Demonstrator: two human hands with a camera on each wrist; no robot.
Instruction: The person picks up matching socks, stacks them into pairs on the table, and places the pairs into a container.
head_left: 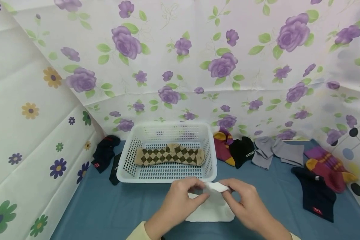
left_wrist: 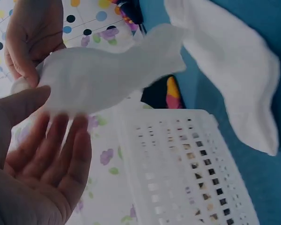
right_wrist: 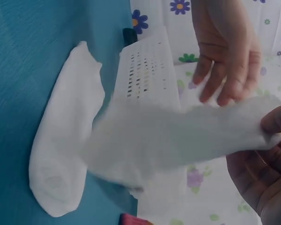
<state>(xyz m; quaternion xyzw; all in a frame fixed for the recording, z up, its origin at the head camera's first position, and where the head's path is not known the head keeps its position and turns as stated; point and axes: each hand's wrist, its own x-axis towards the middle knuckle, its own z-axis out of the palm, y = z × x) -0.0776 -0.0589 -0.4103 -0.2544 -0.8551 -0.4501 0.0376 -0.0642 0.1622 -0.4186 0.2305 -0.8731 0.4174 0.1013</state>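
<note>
My right hand [head_left: 243, 200] pinches one end of a white sock [head_left: 217, 186], thumb on one side and fingers on the other; the sock stretches sideways in the right wrist view. Beside that sock is my left hand [head_left: 183, 196], its fingers loosely extended and spread at the fabric's edge in the left wrist view, the thumb against the cloth. A second white sock [right_wrist: 65, 140] lies flat on the blue cloth, below the hands. Just beyond them stands a white perforated basket [head_left: 166, 180] holding tan-and-dark argyle socks [head_left: 169, 156].
Dark socks [head_left: 105, 151] lie left of the basket. To its right are a maroon-yellow sock [head_left: 223, 150], a black sock [head_left: 241, 150], grey socks [head_left: 276, 150], a striped purple-maroon sock [head_left: 330, 170] and a navy sock [head_left: 318, 196]. Flowered sheeting [head_left: 180, 66] rises behind the blue cloth [head_left: 90, 206].
</note>
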